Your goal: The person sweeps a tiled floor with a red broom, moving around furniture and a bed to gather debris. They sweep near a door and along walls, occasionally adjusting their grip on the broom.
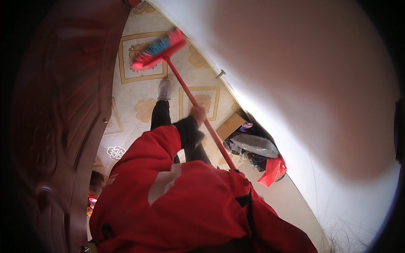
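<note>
My left hand [198, 114] is closed around the red handle of a broom [183, 86], partway along it. The handle slants up and left to a wide red head with pink and blue-green bristles [158, 47], blurred by motion. Whether the bristles touch the patterned floor tiles [145, 90] cannot be made out. The handle's near end meets the front of my red jacket [198, 198]. No part of my right hand shows; the right sleeve [274, 225] runs along the lower right. One of my feet, in a light shoe [164, 90], stands below the broom head.
A dark red-brown panelled door [80, 88] fills the left side. The white wall [270, 109] runs down the right, with a small metal doorstop [220, 74] at its foot. Along that wall lie a cardboard box [231, 125], a grey plastic bag [255, 145] and a red bag [273, 170].
</note>
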### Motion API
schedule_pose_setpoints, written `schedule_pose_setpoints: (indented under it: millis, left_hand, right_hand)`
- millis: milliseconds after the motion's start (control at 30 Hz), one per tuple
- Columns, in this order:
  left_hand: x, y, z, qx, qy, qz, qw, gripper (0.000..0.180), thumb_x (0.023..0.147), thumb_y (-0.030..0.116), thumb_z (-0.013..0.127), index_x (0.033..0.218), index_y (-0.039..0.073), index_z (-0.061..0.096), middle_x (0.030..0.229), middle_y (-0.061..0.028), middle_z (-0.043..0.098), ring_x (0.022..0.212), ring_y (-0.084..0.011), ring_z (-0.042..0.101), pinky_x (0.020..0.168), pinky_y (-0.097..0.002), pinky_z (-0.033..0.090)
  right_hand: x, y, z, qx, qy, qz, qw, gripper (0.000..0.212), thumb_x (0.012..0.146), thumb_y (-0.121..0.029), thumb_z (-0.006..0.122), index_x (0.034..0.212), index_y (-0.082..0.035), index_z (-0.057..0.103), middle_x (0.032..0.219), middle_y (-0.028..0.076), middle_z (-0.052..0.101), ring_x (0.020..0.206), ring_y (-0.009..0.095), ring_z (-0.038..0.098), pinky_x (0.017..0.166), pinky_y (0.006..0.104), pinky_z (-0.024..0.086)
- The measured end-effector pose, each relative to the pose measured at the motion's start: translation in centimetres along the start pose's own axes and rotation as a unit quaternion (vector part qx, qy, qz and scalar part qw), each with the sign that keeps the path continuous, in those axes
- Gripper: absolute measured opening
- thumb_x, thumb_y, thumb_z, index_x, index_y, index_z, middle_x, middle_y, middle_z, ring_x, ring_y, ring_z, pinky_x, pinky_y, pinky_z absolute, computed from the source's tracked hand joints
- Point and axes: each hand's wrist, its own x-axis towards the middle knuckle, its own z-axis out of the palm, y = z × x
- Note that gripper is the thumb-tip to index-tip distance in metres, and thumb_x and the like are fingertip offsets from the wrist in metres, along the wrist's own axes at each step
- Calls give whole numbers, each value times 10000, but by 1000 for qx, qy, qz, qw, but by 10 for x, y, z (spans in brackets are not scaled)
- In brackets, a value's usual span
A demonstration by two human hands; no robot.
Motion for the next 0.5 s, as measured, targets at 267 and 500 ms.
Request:
schedule_pose_setpoints:
  millis: [267,500]
  left_hand:
    - [-18,-15,-10,-70,64,-71,993,278,775,228,514,661,-23,548,534,-130,579,516,-254,609,483,-391,465]
    - [9,-93,63,32,53,-50,997,314,800,253,513,800,-60,547,676,-234,596,688,-367,614,582,-436,475]
  right_hand:
    - [28,26,41,123,11,-106,987,379,877,-141,509,1224,7,472,742,49,605,657,72,518,599,229,446]
    - [48,150,64,179,21,-128,975,369,874,-142,514,1213,2,487,740,48,602,648,79,520,592,235,443]
